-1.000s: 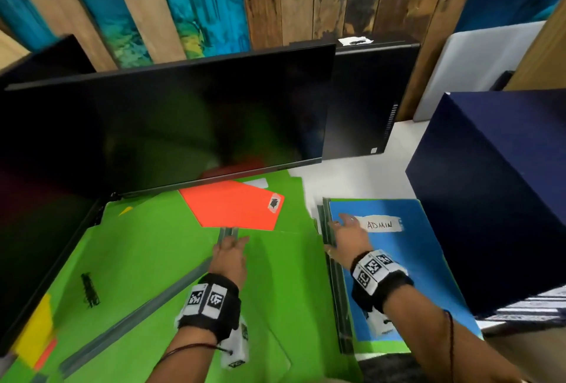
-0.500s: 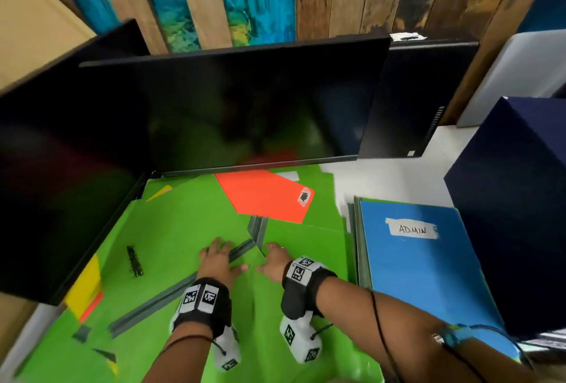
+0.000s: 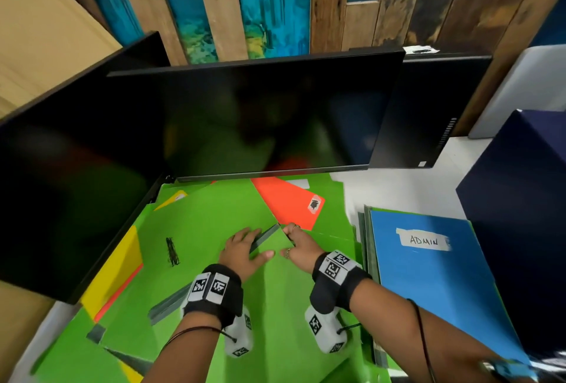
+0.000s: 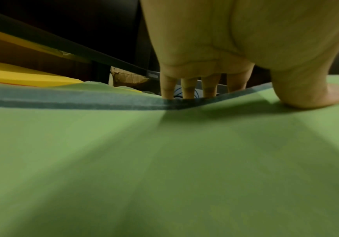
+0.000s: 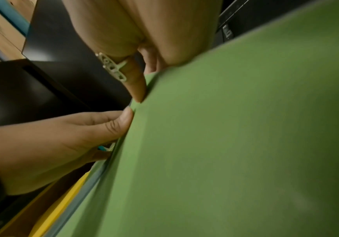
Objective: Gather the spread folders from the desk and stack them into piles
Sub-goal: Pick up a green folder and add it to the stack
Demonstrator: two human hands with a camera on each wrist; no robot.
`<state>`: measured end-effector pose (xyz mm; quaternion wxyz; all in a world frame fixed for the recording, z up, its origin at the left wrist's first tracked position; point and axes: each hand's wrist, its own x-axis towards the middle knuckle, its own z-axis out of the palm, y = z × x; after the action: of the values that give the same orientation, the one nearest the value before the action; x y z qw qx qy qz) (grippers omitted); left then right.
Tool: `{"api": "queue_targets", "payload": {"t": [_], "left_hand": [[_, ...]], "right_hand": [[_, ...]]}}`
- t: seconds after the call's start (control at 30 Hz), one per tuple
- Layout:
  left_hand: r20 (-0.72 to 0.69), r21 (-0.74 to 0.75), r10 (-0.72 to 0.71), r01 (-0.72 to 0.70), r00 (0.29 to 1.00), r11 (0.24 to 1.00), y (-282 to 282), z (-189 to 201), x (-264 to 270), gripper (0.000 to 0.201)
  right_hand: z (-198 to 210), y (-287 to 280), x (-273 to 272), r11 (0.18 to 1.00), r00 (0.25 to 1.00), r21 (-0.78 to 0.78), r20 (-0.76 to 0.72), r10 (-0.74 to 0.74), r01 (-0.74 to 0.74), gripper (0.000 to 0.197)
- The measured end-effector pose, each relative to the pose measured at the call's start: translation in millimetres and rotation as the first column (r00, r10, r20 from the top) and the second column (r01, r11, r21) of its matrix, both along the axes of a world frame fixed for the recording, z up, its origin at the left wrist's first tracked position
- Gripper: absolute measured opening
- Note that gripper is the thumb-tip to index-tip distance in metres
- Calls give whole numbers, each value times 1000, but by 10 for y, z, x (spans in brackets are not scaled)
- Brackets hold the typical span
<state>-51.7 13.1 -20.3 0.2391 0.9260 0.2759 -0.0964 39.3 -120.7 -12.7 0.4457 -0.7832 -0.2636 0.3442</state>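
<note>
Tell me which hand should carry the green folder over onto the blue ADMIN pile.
Right, probably. The right hand already grips the green folder's far corner and is on the side of the ADMIN folder. The left hand grips the far edge on the side away from that pile.

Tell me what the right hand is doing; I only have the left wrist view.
Observer: The right hand pinches the green folder at its far corner, right beside the left hand.
Operator: Report what lies right of it.
Observer: A blue folder labelled ADMIN tops a pile.
Operator: Name what's beyond the hands.
Observer: An orange folder, its far end under the monitor.
</note>
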Motion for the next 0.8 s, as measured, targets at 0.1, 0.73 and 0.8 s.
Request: {"api": "queue_targets", "payload": {"t": [0.1, 0.73, 0.8], "left_hand": [[22, -32, -26, 27, 999, 999, -20, 82, 33, 93], [701, 393, -375, 110, 607, 913, -526, 1587, 392, 26], [775, 307, -343, 159, 530, 938, -532, 1587, 418, 24]], "right_hand": [[7, -52, 11, 996, 992, 82, 123, -36, 26, 31], [718, -698, 639, 759, 849, 381, -224, -479, 529, 70], [780, -835, 741, 743, 829, 368, -244, -503, 559, 69]]}}
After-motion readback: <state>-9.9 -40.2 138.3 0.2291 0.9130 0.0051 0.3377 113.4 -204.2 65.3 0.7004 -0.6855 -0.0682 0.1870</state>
